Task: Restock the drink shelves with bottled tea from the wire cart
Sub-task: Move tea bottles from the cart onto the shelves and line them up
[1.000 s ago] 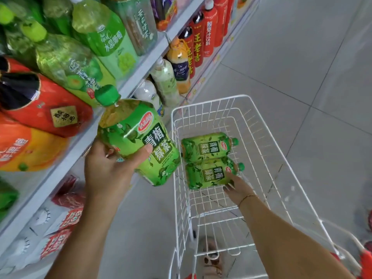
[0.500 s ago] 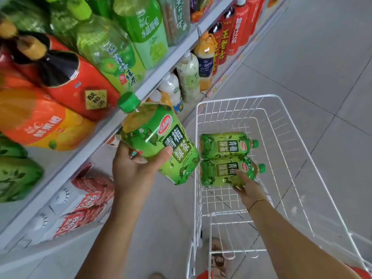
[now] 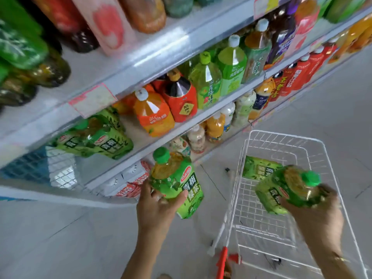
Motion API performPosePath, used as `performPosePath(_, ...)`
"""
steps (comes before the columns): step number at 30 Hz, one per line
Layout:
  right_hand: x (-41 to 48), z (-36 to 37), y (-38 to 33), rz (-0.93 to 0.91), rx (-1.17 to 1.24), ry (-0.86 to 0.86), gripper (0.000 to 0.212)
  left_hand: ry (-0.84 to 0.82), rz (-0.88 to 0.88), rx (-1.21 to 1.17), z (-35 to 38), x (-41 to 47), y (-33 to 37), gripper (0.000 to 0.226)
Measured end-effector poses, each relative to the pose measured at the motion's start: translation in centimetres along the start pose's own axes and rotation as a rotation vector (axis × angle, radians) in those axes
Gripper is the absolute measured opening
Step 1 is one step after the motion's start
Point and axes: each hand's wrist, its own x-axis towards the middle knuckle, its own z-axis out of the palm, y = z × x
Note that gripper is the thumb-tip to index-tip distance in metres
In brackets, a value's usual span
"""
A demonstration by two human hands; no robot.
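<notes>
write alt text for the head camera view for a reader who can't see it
The left hand grips a green tea bottle beside packed drink shelves, and the right hand grips a second bottle over a white wire cart where a third bottle lies. Matching bottles sit on the shelf at left.

A green tea bottle is gripped by the left hand. A second bottle is held by the right hand over the wire cart. A third bottle is laid inside.
</notes>
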Motion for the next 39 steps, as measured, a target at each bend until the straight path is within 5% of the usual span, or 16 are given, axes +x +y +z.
performPosePath(4,-3.2,-4.0,-4.5,-0.140,0.186,-0.020,0.104,0.131,-0.028,-0.028,-5.2,-1.8,-0.3,0.064)
performPosePath(9,-9.1,-3.6,-11.6,-0.440,0.274,-0.169,0.084,0.224,-0.014,-0.055,-11.2,-3.0,-1.6,0.065)
performPosePath(19,-19.4,13.9,-19.5,-0.991,0.203,-0.602,0.078,0.302,0.025,-0.112,-22.4,-2.6,-7.1,0.078)
performPosePath(39,-21.1,30.6,-26.3,-1.320,0.216,-0.661,0.081,0.449,0.187,-0.048,-25.1,5.9,-14.5,0.071)
